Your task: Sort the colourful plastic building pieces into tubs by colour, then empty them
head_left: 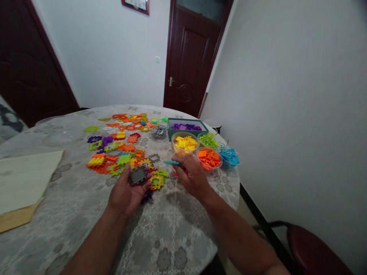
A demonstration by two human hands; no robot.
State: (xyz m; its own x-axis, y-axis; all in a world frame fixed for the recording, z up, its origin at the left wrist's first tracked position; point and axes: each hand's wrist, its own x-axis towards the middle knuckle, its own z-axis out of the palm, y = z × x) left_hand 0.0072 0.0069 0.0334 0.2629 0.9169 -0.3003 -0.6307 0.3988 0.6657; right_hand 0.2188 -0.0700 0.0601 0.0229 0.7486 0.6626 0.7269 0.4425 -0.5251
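Note:
My left hand (pixel 126 194), palm up, holds a dark grey square interlocking toy piece (pixel 138 175) with toothed edges between thumb and fingers. To its right, my right hand (pixel 191 173) is closed on a thin teal piece (pixel 172 162) that points left toward the grey one; a gap separates the two. Just beyond my left fingers lie a yellow-green piece (pixel 156 182) and a grey frame piece (pixel 154 157). Under and past my right hand stands a clear bowl of orange pieces (pixel 209 158), beside a bowl of yellow pieces (pixel 185 143).
Further bowls hold green pieces (pixel 208 140), blue pieces (pixel 228 156) and grey pieces (pixel 159 130). A teal box (pixel 169 132) contains purple pieces. Loose coloured pieces (pixel 100 164) spread across the table's middle. A pale board (pixel 25 179) lies at left; a dark red chair (pixel 312 248) stands lower right.

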